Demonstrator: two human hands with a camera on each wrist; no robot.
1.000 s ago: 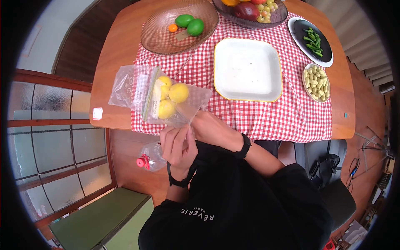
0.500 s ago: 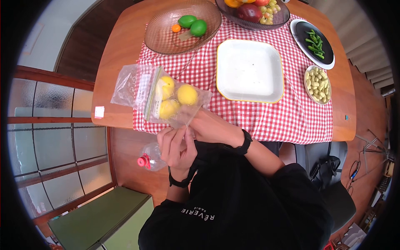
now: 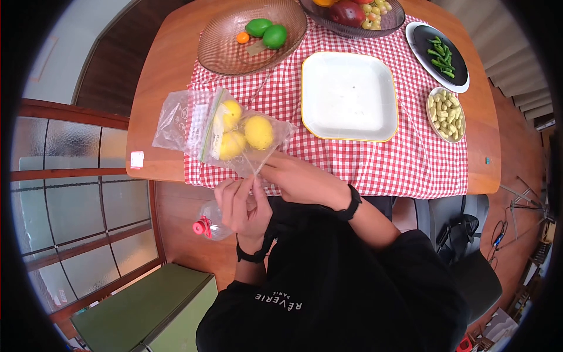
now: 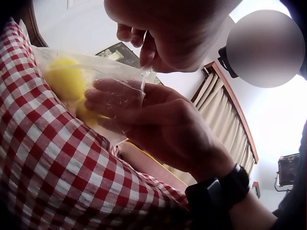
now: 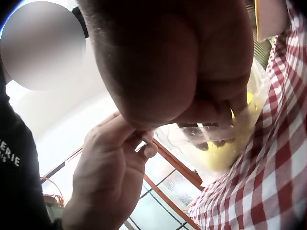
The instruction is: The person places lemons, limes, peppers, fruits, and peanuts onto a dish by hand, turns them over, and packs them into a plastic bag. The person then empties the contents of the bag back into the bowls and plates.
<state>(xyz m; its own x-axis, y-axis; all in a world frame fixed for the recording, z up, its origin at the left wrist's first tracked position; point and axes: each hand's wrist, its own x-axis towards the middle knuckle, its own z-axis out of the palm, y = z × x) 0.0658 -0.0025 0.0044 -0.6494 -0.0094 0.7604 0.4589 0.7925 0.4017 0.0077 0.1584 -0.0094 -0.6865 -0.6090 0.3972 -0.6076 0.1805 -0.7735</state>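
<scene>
A clear zip bag (image 3: 264, 126) of yellow lemons (image 3: 259, 132) lies at the front left of the checked cloth, its zip strip toward the left. My left hand (image 3: 241, 205) pinches the bag's near corner between thumb and finger; the left wrist view shows this hand (image 4: 168, 33) above that corner. My right hand (image 3: 308, 179) reaches partly under the bag. In the left wrist view the right hand's (image 4: 168, 120) fairly straight fingers show through the plastic beside the lemons (image 4: 67, 79). The right wrist view shows its fingertips against the bag (image 5: 177, 143).
A white tray (image 3: 349, 97) with a yellow rim stands mid-table. Behind are a glass bowl (image 3: 220, 50) with green and orange fruit and a darker fruit bowl (image 3: 381, 26). At right are a plate of green peppers (image 3: 441, 58) and a dish of peanuts (image 3: 446, 115). A bottle (image 3: 214, 222) shows below the table edge.
My left hand has shifted slightly left with the bag's corner. The right wrist has moved a little to the right. Inside the bag, the rightmost lemon has separated slightly from the others.
</scene>
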